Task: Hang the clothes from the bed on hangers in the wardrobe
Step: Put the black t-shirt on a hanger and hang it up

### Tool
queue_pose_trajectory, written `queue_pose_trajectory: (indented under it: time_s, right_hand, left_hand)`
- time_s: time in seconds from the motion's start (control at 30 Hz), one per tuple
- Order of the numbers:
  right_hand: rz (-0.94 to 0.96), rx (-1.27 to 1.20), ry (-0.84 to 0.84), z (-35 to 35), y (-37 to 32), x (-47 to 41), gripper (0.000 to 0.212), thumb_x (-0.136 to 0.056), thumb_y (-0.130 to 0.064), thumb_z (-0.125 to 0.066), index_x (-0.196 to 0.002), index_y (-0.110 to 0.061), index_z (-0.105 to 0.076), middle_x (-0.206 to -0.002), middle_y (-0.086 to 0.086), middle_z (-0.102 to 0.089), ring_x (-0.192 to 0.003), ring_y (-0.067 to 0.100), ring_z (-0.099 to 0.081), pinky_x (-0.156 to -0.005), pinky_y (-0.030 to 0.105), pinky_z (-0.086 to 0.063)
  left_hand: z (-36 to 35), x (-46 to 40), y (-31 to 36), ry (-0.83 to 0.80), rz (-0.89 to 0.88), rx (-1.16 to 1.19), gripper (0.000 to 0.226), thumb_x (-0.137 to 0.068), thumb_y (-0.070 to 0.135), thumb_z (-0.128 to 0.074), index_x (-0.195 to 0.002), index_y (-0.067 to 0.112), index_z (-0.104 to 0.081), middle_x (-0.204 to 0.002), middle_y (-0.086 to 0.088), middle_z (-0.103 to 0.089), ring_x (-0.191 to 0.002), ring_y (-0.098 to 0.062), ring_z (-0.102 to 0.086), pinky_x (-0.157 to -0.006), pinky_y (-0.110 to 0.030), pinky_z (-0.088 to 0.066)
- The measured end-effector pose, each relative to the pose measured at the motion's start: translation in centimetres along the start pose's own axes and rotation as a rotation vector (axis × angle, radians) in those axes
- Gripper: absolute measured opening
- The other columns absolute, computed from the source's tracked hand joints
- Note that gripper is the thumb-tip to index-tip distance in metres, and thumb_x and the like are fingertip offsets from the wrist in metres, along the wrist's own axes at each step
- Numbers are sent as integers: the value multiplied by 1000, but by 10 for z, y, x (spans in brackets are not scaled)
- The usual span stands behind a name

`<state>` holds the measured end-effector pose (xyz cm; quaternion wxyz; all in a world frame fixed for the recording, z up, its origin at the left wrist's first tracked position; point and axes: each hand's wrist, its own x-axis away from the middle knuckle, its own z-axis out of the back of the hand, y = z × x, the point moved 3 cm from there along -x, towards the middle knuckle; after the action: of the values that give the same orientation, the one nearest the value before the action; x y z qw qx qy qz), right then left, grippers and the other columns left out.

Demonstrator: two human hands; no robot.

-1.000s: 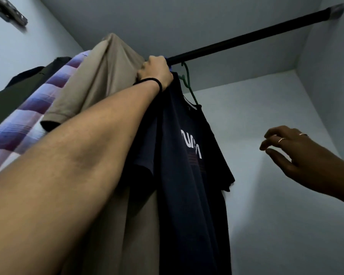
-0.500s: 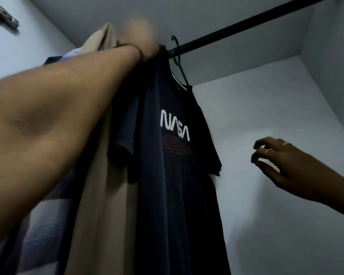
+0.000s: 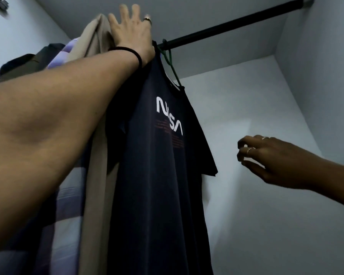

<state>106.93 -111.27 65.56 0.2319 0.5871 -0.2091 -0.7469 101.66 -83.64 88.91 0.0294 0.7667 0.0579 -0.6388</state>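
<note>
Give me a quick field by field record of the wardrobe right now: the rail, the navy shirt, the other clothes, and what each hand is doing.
rail: black rod across the top of the wardrobe
navy shirt: NASA T-shirt on a green hanger hooked over the rail
other clothes: beige garment, striped purple shirt, dark garment, all left of the navy shirt
left hand: fingers straight, up by the beige garment's top
right hand: fingers loosely curled, holding nothing, clear of the shirt
</note>
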Motion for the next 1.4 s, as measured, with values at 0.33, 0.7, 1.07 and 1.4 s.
queue_pose_trajectory:
  time_s: [0.33, 0.7, 1.07, 1.4]
  right_hand:
    - [-131, 104, -106, 18, -15, -11, 29, -93, -33, -56, -116, -18, -64, -130, 2, -57, -128, 27, -47, -97, 40, -37]
    - [-460, 449, -698, 54, -2, 22, 84, -90, -69, -32, -153, -28, 6, -160, 2, 16, -148, 20, 14, -117, 48, 0]
    - [-468, 723, -801, 161, -29, 52, 85, -91, -65, -32, -152, -24, 10, -160, 3, 16, -148, 20, 12, -117, 50, 3]
    - [-595, 951, -960, 287, -84, 95, 83, -93, -61, -37, -154, -22, 5, -161, 3, 13, -148, 20, 10, -117, 49, 3]
  left_hand:
    - [-3, 101, 59, -184, -258, -38, 56, -88, 31, -49, -140, 11, -44, -153, -13, -22, -145, -30, -7, -114, -52, -10]
    - [-13, 208, 136, -545, -200, 571, 79, -96, 42, -46, -153, 19, 4, -159, -13, 15, -146, -35, 14, -117, -49, -6]
    - [51, 226, 162, -474, -200, 1037, 73, -99, 51, -33, -153, 18, 4, -159, -9, 18, -147, -26, 16, -117, -47, -1]
    - [161, 267, 195, -362, -220, 1475, 71, -99, 55, -27, -154, 21, 5, -159, -5, 20, -146, -24, 18, -117, -45, 3]
